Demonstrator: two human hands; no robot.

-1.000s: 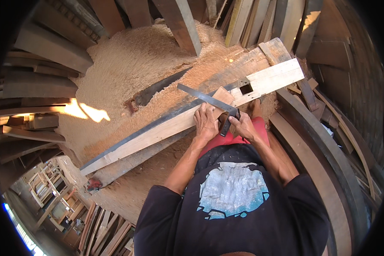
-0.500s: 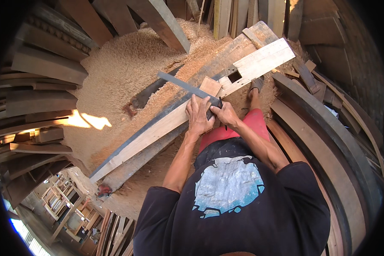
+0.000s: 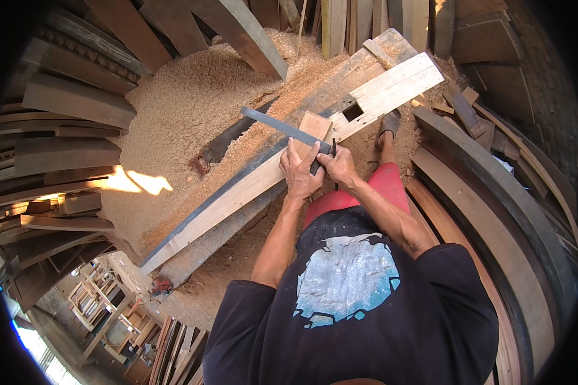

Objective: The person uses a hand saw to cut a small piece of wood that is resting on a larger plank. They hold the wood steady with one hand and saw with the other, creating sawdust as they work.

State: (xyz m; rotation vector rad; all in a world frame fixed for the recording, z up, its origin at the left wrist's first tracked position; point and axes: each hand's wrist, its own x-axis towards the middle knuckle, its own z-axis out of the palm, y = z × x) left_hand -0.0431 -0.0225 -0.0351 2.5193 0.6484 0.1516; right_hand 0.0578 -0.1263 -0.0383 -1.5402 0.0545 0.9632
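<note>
A long pale timber [image 3: 398,83] with a square hole [image 3: 352,111] lies diagonally over a weathered plank [image 3: 385,45]. A small reddish wood block [image 3: 313,124] sits on it, crossed by a flat grey metal square [image 3: 270,122]. My left hand [image 3: 300,170] grips the square at the block, fingers over the blade's edge. Just to its right, my right hand [image 3: 340,168] holds a thin dark stick [image 3: 333,147], perhaps a marking tool, upright beside the square. The square's handle is partly hidden by my hands.
Stacked boards [image 3: 70,102] and leaning planks [image 3: 250,45] ring a heap of sawdust [image 3: 167,115], with a handsaw [image 3: 225,138] in it. Curved boards [image 3: 488,186] lie at my right. A red-ended object [image 3: 162,283] sits under the timber's left end. Wooden frames [image 3: 99,298] stand at lower left.
My hands and the square have shifted up and left in view. My right hand has left the square's handle and holds the thin stick upright. More of my right foot shows.
</note>
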